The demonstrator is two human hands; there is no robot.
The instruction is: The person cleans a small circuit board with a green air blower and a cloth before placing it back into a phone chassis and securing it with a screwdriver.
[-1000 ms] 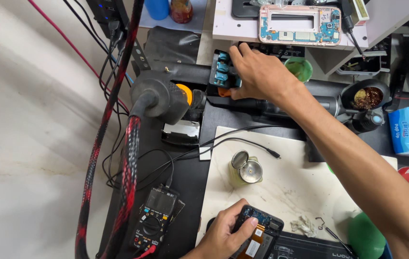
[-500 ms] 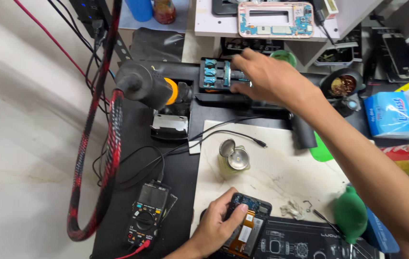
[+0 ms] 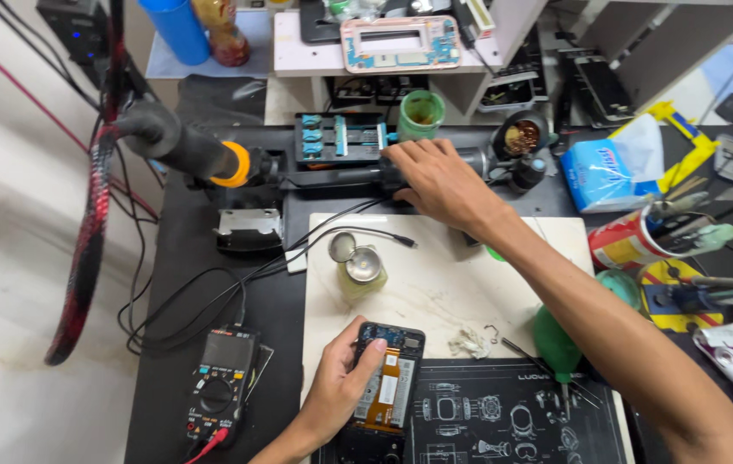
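Note:
My left hand [image 3: 336,399] holds an opened phone [image 3: 389,387] with its back off, circuit board and orange flex cable showing, at the near edge of a black repair mat [image 3: 486,412]. My right hand [image 3: 439,180] reaches to the back of the bench, where its fingers are closed over the end of a long black tool handle [image 3: 340,178] lying on its side. Just behind that handle sits a black clamp fixture with blue knobs [image 3: 340,137]. A green cup [image 3: 420,112] stands beside the fixture.
An open round tin [image 3: 359,262] sits on the white mat [image 3: 435,283]. A multimeter [image 3: 222,387] lies at the near left among black cables. A thick black handle with an orange ring [image 3: 186,150] is at the left. Tissue pack [image 3: 611,167], tool cup [image 3: 632,241] and green blower [image 3: 555,339] crowd the right.
My right hand has come off the clamp fixture and moved nearer, onto the black tool handle. My left hand keeps hold of the phone. The view has shifted.

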